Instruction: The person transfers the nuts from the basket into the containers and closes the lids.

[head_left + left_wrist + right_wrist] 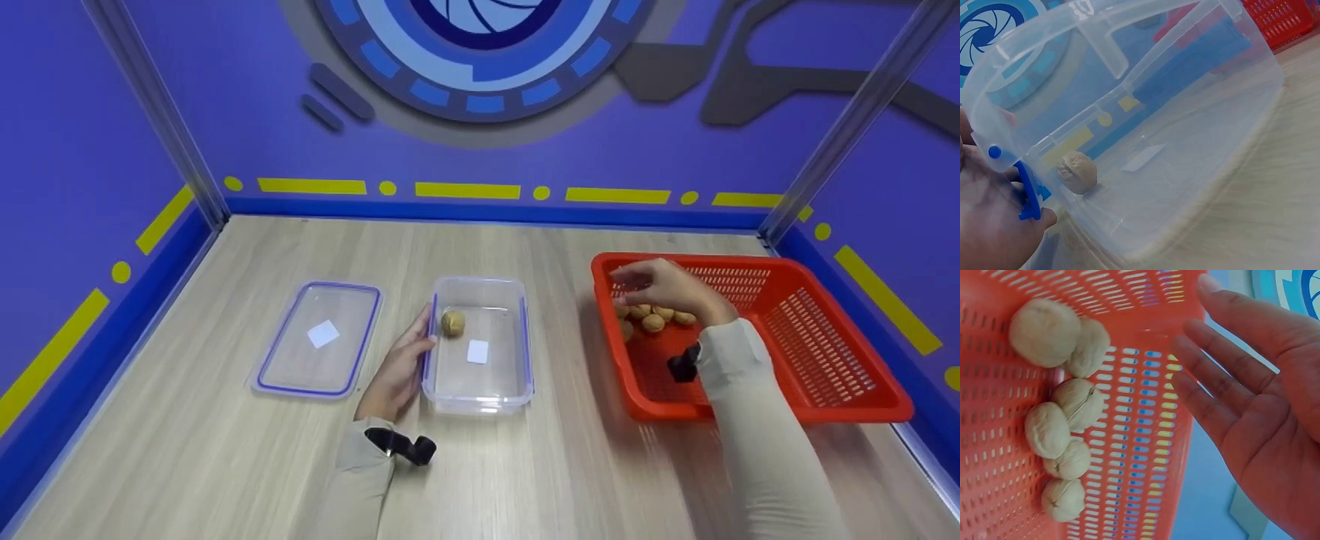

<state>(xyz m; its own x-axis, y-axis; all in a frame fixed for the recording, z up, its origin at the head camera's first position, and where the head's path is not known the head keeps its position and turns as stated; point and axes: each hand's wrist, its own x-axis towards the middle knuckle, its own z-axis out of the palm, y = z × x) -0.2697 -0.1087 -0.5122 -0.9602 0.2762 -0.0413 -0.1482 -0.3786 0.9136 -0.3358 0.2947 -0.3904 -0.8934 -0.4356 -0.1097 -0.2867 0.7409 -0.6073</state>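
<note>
A clear plastic container (504, 382) with blue side clips stands in the middle of the table. One walnut (453, 324) lies inside it, near the left wall. My left hand (397, 373) rests against the container's left side, the fingers along its outer wall by the blue clip (1028, 191). To the right, my right hand (670, 287) hovers over the red basket (757, 412), its fingers extended and holding nothing. Several walnuts (1064, 433) lie below it in the basket's far left corner, apart from the fingers in the right wrist view.
A clear lid (300, 367) with a blue seal and a white label lies flat on the table left of the container. A white label (478, 351) shows at the container's bottom. Purple panels (487, 161) wall the table at the back and both sides.
</note>
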